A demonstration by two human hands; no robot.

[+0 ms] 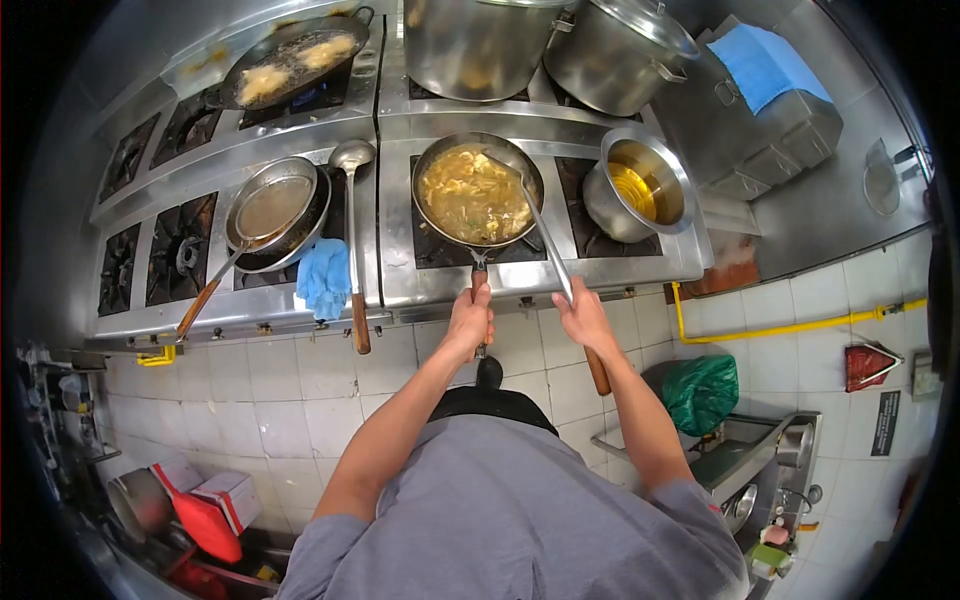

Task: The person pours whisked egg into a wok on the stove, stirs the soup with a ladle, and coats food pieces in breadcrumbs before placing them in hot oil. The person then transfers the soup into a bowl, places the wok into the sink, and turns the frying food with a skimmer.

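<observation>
In the head view, a frying pan [478,243] sits on a front burner, filled with a yellowish, soupy mix of egg-like pieces and strips [470,195]. My left hand [469,322] is closed around its brown handle. A long metal ladle [543,225] with a wooden grip slants into the pan; my right hand [583,322] is wrapped round its shaft just above the wood. The ladle's bowl lies at the pan's upper right, mostly hidden in the food.
Right of the pan stands a metal pot [605,205] of golden liquid. A strainer [275,205], a blue cloth [324,280] and another ladle [352,165] lie left. Behind are a wok [240,75] of frying food and large pots [480,60]. A yellow pipe [770,325] runs right.
</observation>
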